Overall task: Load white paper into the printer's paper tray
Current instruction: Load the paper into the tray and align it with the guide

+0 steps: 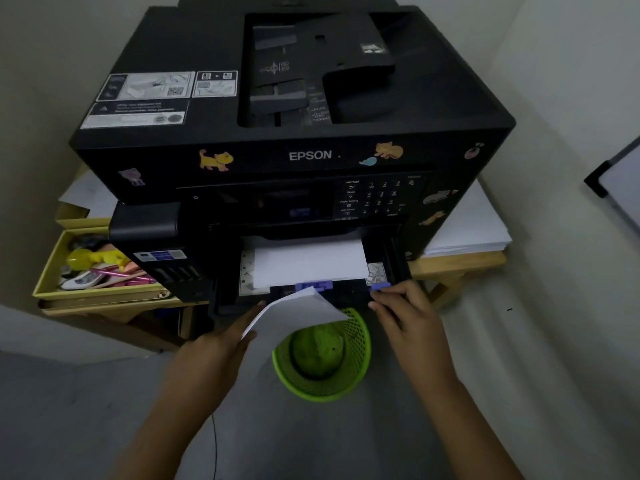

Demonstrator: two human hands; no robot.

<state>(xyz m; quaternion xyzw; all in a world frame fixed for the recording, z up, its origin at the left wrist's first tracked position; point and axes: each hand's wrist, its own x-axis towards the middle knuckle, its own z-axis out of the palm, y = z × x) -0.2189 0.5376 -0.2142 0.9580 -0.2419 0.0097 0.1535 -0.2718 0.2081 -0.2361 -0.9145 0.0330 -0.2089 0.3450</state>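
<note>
A black Epson printer (294,98) stands on a wooden table. Its paper tray (346,297) is pulled out at the front, with white paper (308,263) lying in it. My left hand (225,336) holds a curled white sheet (298,308) by its left edge, just in front of the tray. My right hand (403,306) pinches the blue edge guide (380,287) at the tray's right front corner. A second blue guide (313,285) sits at the middle of the tray's front.
A green mesh wastebasket (322,358) stands on the floor below the tray, between my arms. A yellow box (93,268) of pens and small items sits left of the printer. A stack of white paper (474,230) lies on the wooden table (460,265) at right.
</note>
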